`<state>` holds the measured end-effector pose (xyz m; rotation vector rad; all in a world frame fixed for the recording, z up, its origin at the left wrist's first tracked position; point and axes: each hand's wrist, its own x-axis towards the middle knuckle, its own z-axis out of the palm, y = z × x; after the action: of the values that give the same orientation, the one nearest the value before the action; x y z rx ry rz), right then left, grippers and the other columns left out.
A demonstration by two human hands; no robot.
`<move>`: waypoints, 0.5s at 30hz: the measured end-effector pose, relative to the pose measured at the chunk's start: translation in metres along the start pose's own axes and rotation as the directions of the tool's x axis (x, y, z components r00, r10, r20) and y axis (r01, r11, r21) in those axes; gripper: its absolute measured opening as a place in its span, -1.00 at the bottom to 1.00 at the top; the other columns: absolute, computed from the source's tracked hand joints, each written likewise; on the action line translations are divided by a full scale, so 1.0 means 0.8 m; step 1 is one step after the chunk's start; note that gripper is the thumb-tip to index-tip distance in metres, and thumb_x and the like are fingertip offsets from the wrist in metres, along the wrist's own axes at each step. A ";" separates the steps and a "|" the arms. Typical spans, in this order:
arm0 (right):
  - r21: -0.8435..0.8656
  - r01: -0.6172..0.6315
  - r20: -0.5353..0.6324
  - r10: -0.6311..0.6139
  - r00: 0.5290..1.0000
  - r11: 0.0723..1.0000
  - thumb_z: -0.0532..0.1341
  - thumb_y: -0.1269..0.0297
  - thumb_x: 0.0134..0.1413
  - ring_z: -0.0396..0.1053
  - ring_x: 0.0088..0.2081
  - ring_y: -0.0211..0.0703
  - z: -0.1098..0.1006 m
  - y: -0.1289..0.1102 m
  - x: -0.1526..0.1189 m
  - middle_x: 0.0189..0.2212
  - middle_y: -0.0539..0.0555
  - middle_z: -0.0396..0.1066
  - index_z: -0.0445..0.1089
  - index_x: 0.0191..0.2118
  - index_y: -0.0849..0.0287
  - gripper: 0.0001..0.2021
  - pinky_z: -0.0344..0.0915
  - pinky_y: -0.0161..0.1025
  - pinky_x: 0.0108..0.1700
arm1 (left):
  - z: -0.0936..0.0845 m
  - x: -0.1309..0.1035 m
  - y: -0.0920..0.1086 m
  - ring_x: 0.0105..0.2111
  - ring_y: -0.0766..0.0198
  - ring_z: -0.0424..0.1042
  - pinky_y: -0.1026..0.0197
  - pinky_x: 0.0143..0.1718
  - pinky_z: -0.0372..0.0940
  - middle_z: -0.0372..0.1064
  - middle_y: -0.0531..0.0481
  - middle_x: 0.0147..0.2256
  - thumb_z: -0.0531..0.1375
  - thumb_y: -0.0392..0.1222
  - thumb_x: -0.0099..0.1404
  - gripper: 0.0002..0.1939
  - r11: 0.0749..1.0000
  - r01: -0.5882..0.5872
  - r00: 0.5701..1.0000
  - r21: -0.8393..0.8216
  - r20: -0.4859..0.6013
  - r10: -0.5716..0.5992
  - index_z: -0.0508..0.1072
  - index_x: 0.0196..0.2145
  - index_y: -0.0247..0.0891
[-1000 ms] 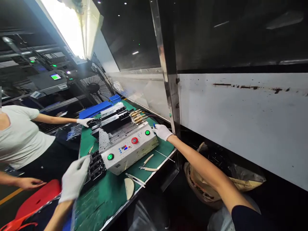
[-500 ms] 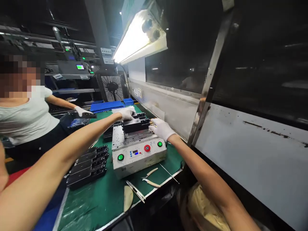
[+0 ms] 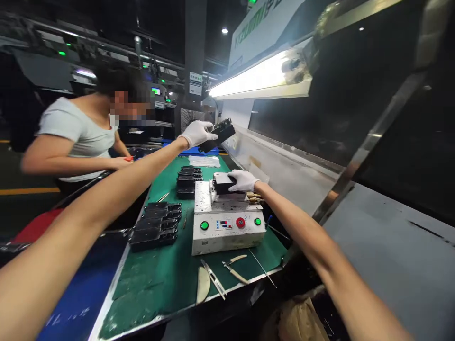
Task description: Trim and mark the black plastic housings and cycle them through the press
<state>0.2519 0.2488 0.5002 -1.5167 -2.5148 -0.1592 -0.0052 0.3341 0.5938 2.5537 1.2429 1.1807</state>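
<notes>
My left hand [image 3: 199, 134], in a white glove, grips one end of a black plastic housing [image 3: 223, 133], raised and tilted above the far part of the bench. My right hand [image 3: 244, 181], gloved too, is closed around the right end of another black housing [image 3: 221, 188] on top of a white bench machine [image 3: 229, 241]. Whether that housing is seated in the fixture or just above it, I cannot tell. On the machine's front are two green buttons, a small display and a red button [image 3: 241, 223].
Black housings lie in a near row [image 3: 156, 225] and a far row [image 3: 188, 182] left of the machine. Cutting pliers [image 3: 236, 270], a knife [image 3: 214, 279] and a thin rod [image 3: 263, 269] lie in front. A co-worker [image 3: 78, 137] is at the left; a lamp [image 3: 259, 78] hangs overhead.
My left hand has risen from above the machine and now holds a housing in the air. My right hand has moved onto the housing at the machine. The view has turned left; the co-worker leans down.
</notes>
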 end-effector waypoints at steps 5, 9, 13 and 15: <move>0.075 0.101 -0.347 -0.069 0.935 0.992 0.32 0.16 0.12 0.43 -0.13 -0.11 -0.098 -0.015 0.010 -0.07 0.11 0.52 0.50 -0.10 0.33 -0.67 0.30 -0.13 -0.05 | -0.045 -0.218 -0.060 -0.41 0.27 0.30 0.25 -0.31 0.15 0.40 0.08 -0.42 0.30 0.21 0.16 -0.30 0.945 0.302 0.953 -0.126 0.035 -0.300 0.54 0.10 -0.35; 0.160 0.551 -0.255 -0.505 0.825 0.819 0.39 0.04 0.08 0.44 -0.08 -0.10 -0.070 -0.120 -0.018 -0.07 0.05 0.52 0.51 0.00 0.19 -0.56 0.34 -0.09 0.00 | -0.012 -0.412 -0.068 -0.24 0.10 0.47 0.20 -0.25 0.24 0.55 -0.05 -0.22 0.24 0.21 0.23 -0.46 0.817 0.566 0.787 0.107 0.223 -0.575 0.59 0.03 -0.17; 0.221 0.774 0.136 -0.804 0.578 0.594 0.50 0.23 -0.04 0.45 -0.13 -0.02 0.100 -0.257 -0.065 -0.13 0.15 0.52 0.45 0.01 0.23 -0.52 0.39 -0.12 -0.10 | 0.041 -0.524 -0.047 -0.14 0.01 0.50 0.12 -0.17 0.29 0.50 -0.12 -0.12 0.19 0.12 0.29 -0.57 0.698 0.670 0.675 0.254 0.183 -0.715 0.58 0.02 -0.05; 0.210 0.792 0.227 -0.817 0.531 0.573 0.45 0.20 0.06 0.44 -0.11 0.02 0.190 -0.298 -0.077 -0.10 0.18 0.51 0.41 0.09 0.27 -0.50 0.38 -0.12 -0.11 | 0.065 -0.556 -0.039 -0.14 -0.01 0.50 0.10 -0.20 0.31 0.47 -0.13 -0.16 0.12 0.08 0.35 -0.63 0.659 0.700 0.647 0.275 0.146 -0.749 0.58 -0.03 -0.06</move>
<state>0.0513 0.1136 0.3408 -0.1974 -3.2253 0.0612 -0.1593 0.0589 0.2746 1.8276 2.0956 0.5469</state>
